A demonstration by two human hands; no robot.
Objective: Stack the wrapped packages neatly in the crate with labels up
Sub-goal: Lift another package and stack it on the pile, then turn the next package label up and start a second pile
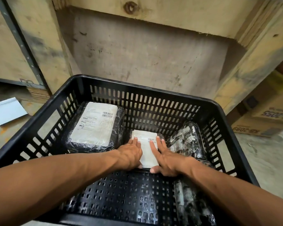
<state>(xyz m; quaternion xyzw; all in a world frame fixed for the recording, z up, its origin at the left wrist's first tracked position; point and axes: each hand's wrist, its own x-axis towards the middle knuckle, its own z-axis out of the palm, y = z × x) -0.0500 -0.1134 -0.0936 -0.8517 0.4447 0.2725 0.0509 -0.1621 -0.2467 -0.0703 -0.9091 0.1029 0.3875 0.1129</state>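
- crate (pixel 183 95): black slotted plastic, on the floor against a wooden wall; its perforated floor is bare in the near-left part.
- small pack (pixel 146 150): lies flat on the crate floor near the middle, white label up, barcode toward the far right corner.
- left hand (pixel 131 154): fingers nearly straight, laid flat along the pack's left edge, thumb tucked at the near corner; pressing or steadying rather than a closed grasp.
- right hand (pixel 166 158): fingers spread over the label's right side, thumb against the near edge; likewise flat on the pack, not curled under it.
- big pack (pixel 95 126): sits at the left rear, label up, just beside the small pack; its top stands higher.
- side packs (pixel 186 141): along the right wall, dark film outward, no clean label showing upward; these look not yet turned.
- handling, judged: the film wrap looks glossy and crinkled, so probably slippery; the small pack appears light and fairly firm. hold by the two long edges, palms clear of the label.
- obstructions: the big pack to the left and the side packs to the right leave a narrow slot for fingers.
- outside: a white sheet (pixel 7 110) at left and a carton (pixel 268 118) at right, well apart from the work.
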